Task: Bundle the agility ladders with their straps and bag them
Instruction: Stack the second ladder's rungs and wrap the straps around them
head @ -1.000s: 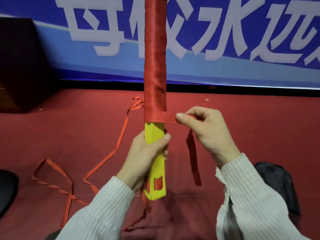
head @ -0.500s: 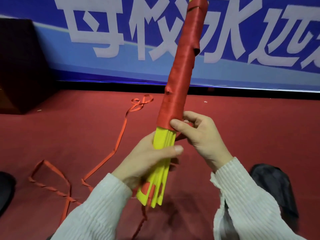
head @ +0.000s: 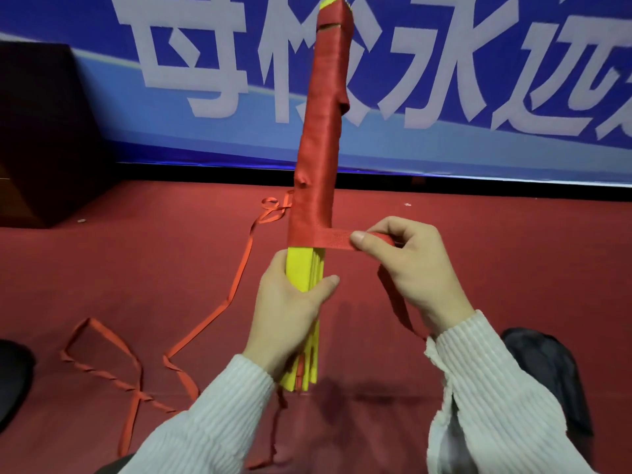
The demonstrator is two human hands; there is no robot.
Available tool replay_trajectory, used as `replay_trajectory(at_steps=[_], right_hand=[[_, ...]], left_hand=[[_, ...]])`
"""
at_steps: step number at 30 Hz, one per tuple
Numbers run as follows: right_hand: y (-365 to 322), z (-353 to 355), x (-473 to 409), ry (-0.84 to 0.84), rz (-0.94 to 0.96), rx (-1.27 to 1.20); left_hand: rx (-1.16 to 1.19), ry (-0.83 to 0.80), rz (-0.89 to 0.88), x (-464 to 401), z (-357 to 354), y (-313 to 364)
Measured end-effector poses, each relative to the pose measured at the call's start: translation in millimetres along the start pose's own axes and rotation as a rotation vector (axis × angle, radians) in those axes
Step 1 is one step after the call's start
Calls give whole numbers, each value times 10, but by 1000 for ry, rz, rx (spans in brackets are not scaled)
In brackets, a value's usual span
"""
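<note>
A stack of yellow ladder rungs (head: 302, 271) stands nearly upright, its upper length wound tightly in red strap (head: 319, 148). My left hand (head: 290, 313) grips the bare yellow lower part. My right hand (head: 413, 268) pinches the strap's free stretch (head: 333, 240) and holds it taut to the right of the bundle's lowest turn. More strap hangs down under my right wrist. The bundle's yellow tip shows at the top edge.
Loose red strap (head: 236, 282) trails in loops across the red carpet to the left. A dark bag (head: 547, 371) lies at lower right. A dark cabinet (head: 44, 131) stands at left, a blue banner (head: 478, 80) behind, a dark object (head: 13, 381) at the left edge.
The bundle tilted to the right, then swung back nearer upright. My right hand went round the bundle and now draws the strap out taut to the right again.
</note>
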State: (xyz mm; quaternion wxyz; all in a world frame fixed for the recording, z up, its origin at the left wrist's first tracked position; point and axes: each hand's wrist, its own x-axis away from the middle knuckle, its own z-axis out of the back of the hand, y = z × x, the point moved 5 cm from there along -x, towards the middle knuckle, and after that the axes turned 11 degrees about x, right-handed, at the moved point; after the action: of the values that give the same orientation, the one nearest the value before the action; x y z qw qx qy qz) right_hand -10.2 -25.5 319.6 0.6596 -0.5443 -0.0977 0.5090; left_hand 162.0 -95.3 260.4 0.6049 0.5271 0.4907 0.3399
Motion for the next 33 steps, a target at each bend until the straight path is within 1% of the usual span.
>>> replay_trajectory(at_steps=[1,2,3,5,6,7,8,9,10,11,12,13,14,15,16,17,18,19,21,22,24,27,29,30,31,32,33], right_hand=[[21,-14,-3,-9,-25,-64],[34,-61,9,-53,-65,-152],[65,-129,28,-134,-121,-259],[65,-286,108,-399,-200,-456],[55,-320,138,-494,-192,-491],[42,-304,149,-533,-158,-495],[38,-269,138,-511,-130,-473],[43,-240,116,-447,-117,-451],[27,-216,104,-367,-116,-434],[27,-203,97,-276,-118,-400],[32,-201,89,-181,-118,-339],[40,-194,87,-87,-115,-249],[43,-199,95,-17,-111,-139],[62,-207,91,20,-106,-27],[84,-208,77,22,-105,90],[96,-197,68,-10,-106,195],[97,-190,64,-66,-107,272],[77,-180,68,-126,-100,298],[-35,-150,100,-212,-65,197],[-89,-131,101,-222,-46,124],[-144,-99,87,-209,-21,36],[-85,-87,43,-132,-12,27],[-16,-109,36,-103,-77,-22],[23,-135,41,-130,-136,-96],[52,-184,55,-207,-196,-180],[67,-254,84,-326,-238,-249],[32,-318,132,-452,-239,-317]], left_hand=[[145,-82,40,12,-39,3],[296,-180,95,44,-90,3],[447,-297,162,88,-151,-11],[727,-560,296,202,-286,-28],[817,-671,357,258,-320,-21],[860,-750,407,289,-330,-8],[846,-792,446,295,-324,7],[778,-794,473,285,-310,16],[655,-748,476,252,-294,-6],[488,-665,442,209,-280,-41],[305,-559,362,166,-267,-64],[145,-447,246,136,-262,-58],[19,-338,127,125,-257,-55],[-90,-231,29,121,-237,-55],[-184,-132,-36,116,-194,-59],[-248,-55,-66,104,-140,-68],[-284,-4,-72,87,-85,-81],[-308,26,-70,69,-33,-99],[-335,65,-67,45,33,-117],[-335,71,-56,34,53,-114],[-235,44,-7,8,47,-107],[138,-65,140,21,-32,-97],[373,-181,253,85,-102,-82],[491,-268,313,125,-150,-82],[619,-369,375,165,-201,-94],[754,-484,428,202,-254,-100],[861,-586,460,235,-285,-94]])
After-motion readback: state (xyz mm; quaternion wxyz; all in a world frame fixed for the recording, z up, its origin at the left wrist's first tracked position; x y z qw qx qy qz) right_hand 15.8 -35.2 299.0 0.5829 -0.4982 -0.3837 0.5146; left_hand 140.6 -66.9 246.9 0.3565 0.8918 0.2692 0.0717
